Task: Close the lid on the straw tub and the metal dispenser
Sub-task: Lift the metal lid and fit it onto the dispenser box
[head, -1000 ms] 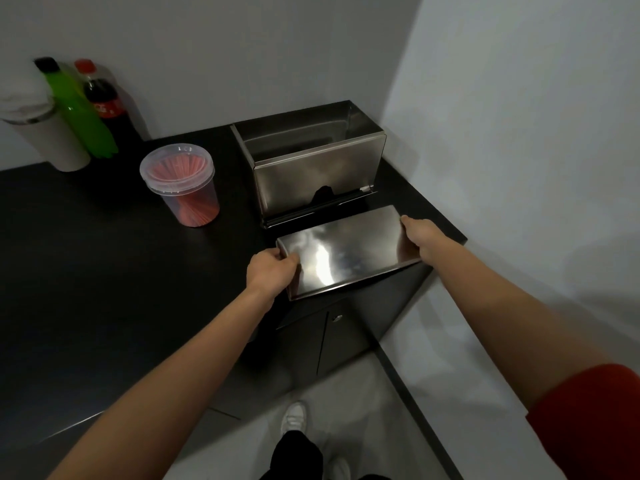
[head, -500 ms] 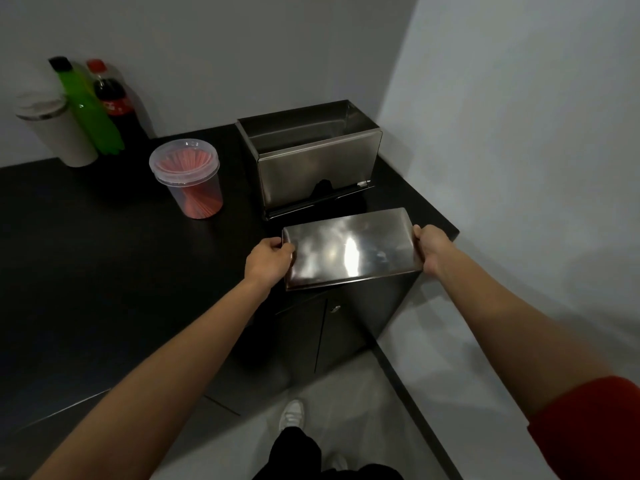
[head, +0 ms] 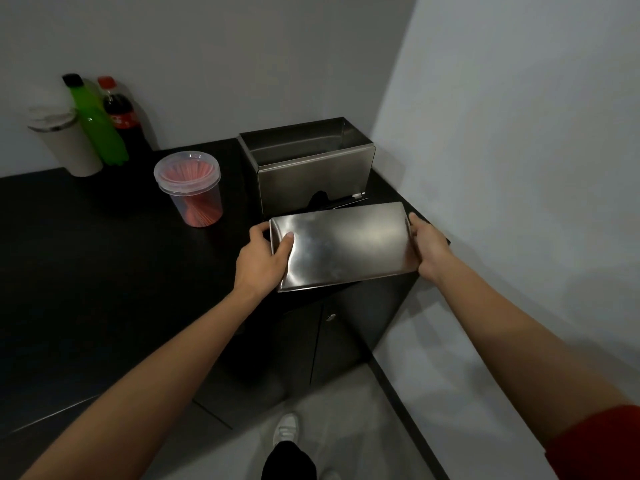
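Note:
The metal lid (head: 343, 245), a flat rectangular steel cover, is held level in the air in front of the metal dispenser (head: 311, 174). My left hand (head: 261, 259) grips its left short end, thumb on top. My right hand (head: 427, 245) grips its right short end. The dispenser stands open-topped in the counter's back right corner, just beyond the lid. The straw tub (head: 192, 187), a clear plastic tub of red straws, stands to the dispenser's left with its clear lid on top.
The black counter (head: 104, 258) ends at a front edge under my hands, with cabinet doors below. At the back left stand a white tumbler (head: 67, 143), a green bottle (head: 95, 123) and a cola bottle (head: 121, 116). A grey wall closes the right side.
Both hands have lifted the metal lid off the counter edge and levelled it; it now sits slightly higher and closer to the dispenser's front.

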A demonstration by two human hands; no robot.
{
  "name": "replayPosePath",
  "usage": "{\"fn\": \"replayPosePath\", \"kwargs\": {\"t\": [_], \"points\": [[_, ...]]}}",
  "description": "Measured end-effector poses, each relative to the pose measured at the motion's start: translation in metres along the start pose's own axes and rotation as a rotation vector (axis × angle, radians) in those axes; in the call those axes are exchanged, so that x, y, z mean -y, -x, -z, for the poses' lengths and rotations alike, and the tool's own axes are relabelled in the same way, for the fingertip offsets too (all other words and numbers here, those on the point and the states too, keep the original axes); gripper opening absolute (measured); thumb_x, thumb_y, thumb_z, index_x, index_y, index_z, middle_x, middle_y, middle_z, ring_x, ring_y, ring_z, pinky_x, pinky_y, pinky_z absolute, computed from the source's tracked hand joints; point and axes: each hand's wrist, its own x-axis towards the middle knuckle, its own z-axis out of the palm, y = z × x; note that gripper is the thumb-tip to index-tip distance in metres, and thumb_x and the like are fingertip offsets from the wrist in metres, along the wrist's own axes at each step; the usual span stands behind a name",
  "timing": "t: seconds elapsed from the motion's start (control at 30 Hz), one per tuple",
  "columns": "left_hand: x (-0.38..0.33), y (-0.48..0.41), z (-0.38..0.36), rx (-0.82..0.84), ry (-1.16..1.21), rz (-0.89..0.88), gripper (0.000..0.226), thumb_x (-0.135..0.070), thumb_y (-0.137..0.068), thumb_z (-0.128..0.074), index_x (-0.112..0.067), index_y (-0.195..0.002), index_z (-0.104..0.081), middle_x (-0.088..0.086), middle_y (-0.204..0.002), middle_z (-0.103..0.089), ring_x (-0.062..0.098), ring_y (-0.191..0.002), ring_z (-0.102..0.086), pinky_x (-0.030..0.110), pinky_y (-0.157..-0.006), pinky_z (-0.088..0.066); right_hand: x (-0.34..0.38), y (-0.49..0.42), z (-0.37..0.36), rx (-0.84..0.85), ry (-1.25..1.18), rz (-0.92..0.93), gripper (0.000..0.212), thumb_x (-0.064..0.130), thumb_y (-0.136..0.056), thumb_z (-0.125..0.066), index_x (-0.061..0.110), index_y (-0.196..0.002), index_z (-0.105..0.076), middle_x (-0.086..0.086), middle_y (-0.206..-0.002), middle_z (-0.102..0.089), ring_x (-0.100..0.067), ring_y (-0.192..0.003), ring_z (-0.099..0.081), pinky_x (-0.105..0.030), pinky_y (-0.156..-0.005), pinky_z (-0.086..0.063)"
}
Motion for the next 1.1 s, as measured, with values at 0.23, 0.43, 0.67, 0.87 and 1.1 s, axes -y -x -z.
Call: {"fn": "replayPosePath", "kwargs": {"t": [0.23,0.43,0.67,0.87,1.1], "points": [[-0.025,-0.007,0.02,-0.189,0.112,-0.119,0.056,-0.045,-0.089,-0.056,-0.012,-0.133,-0.043,-0.012,-0.071,-0.054,-0.007,-0.06,-0.057,0.001,-0.05,-0.038,0.017,0.009,-0.019,-0.081,0.075,0.409,0.012,0.038,-0.082,-0.062,0.027,-0.078,-0.064,0.01,-0.09,-0.063,-0.006,-0.084,-0.056,-0.021,-0.064,-0.039],[-0.045,-0.033,0.039,-0.276,0.182,-0.17,0.053,-0.041,-0.09,-0.056,-0.015,-0.135,-0.044,-0.006,-0.073,-0.057,0.002,-0.062,-0.057,0.004,-0.053,-0.042,0.042,0.001,-0.044,-0.107,0.072,0.597,0.032,0.038,-0.082,-0.065,0.02,-0.109,-0.066,0.013,-0.097,-0.065,0.001,-0.089,-0.058,-0.015,-0.076,-0.043],[-0.058,-0.084,0.055,-0.307,0.165,-0.146,0.056,-0.044,-0.088,-0.055,-0.017,-0.136,-0.046,-0.006,-0.073,-0.061,0.005,-0.065,-0.061,0.014,-0.054,-0.043,0.085,-0.024,-0.082,-0.122,0.117,0.628,0.036,0.033,-0.087,-0.059,0.016,-0.119,-0.062,0.012,-0.106,-0.061,0.0,-0.094,-0.056,-0.018,-0.087,-0.043],[-0.063,-0.123,0.066,-0.227,0.135,-0.17,0.033,-0.043,-0.087,-0.058,-0.021,-0.11,-0.065,0.001,-0.067,-0.065,0.017,-0.064,-0.065,0.038,-0.062,-0.057,0.115,-0.048,-0.107,-0.175,0.147,0.677,0.031,0.027,-0.085,-0.06,0.014,-0.112,-0.067,0.007,-0.102,-0.066,-0.001,-0.09,-0.057,-0.014,-0.085,-0.041],[-0.069,-0.154,0.068,-0.123,0.073,-0.101,0.028,-0.043,-0.086,-0.06,-0.016,-0.094,-0.068,0.004,-0.065,-0.066,0.011,-0.037,-0.06,0.016,-0.043,-0.048,0.136,-0.074,-0.119,-0.167,0.251,0.693,0.032,0.029,-0.083,-0.063,0.016,-0.112,-0.067,0.004,-0.108,-0.068,-0.003,-0.094,-0.058,-0.018,-0.09,-0.043]]}}
